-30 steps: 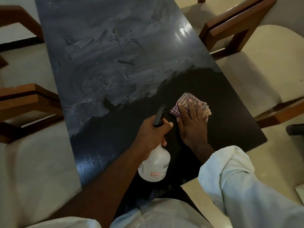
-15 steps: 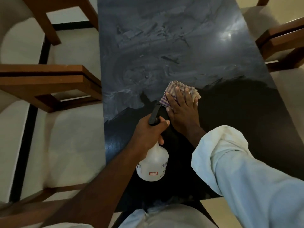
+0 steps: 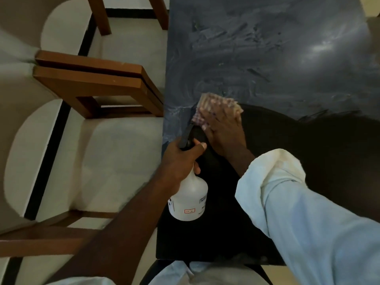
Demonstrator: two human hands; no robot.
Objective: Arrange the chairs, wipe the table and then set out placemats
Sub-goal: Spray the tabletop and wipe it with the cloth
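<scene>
The right hand is down flat, fingers spread and pressing the checked cloth onto the dark table, right on the line between the streaky grey film and the clean black patch, close to the table's left edge. The left hand is wrapped round the neck of the white spray bottle, thumb over the black trigger head, with the bottle body hanging down by the near-left corner. There's the danger: cloth and bottle are almost touching, so a wide stroke toward the person could knock wrist into nozzle, or a tightened grip could fire spray onto the wiped patch. A stroke leftward could run the cloth off the edge toward the wooden chair tucked just beside the table. The pale rolled sleeve hangs low over the surface and might drag through the wet part and smear it. As for what is hard to read: the cloth and fingertips are blurred, and most of the cloth lies under the palm. Whether the bottle's base rests on the table or hangs clear cannot be told, its label is illegible and its fill level unclear. The table's far end and right side are cut off, and no placemats are in view.
</scene>
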